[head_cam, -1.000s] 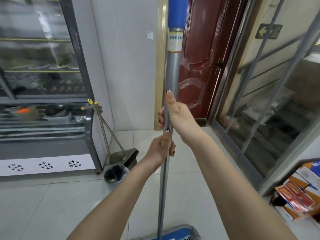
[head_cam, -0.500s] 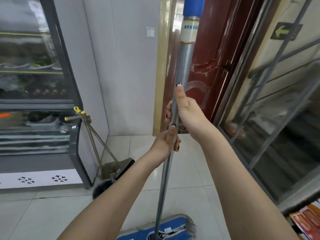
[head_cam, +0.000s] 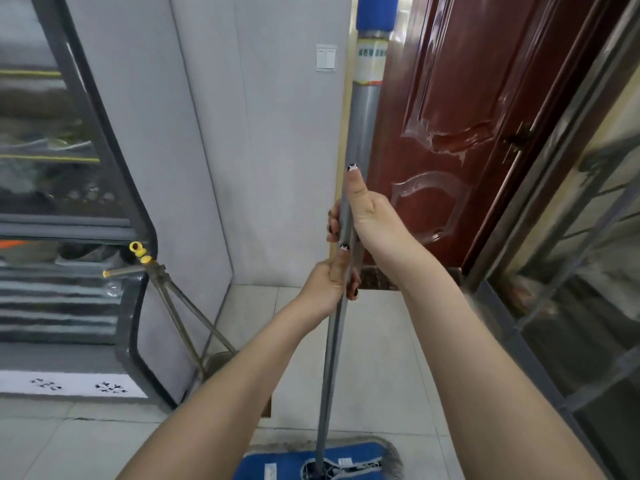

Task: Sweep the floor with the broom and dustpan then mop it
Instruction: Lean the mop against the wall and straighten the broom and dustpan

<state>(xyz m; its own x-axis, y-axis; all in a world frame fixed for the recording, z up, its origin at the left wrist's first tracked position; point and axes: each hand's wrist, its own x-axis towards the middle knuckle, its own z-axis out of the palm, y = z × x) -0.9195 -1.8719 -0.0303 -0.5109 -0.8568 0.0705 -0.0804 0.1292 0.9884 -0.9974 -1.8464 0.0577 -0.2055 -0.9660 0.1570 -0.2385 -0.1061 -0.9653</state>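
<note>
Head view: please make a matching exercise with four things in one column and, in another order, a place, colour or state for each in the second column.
Column A
1. mop head
2. door
3. switch
4. right hand

Column B
a. on the grey wall
b. grips the pole above the left hand
c. dark red
d. blue, on the floor

Pairs: 1-d, 2-c, 3-a, 4-b

shop, glass display fridge (head_cam: 65, 202), tiled floor (head_cam: 377, 358)
</note>
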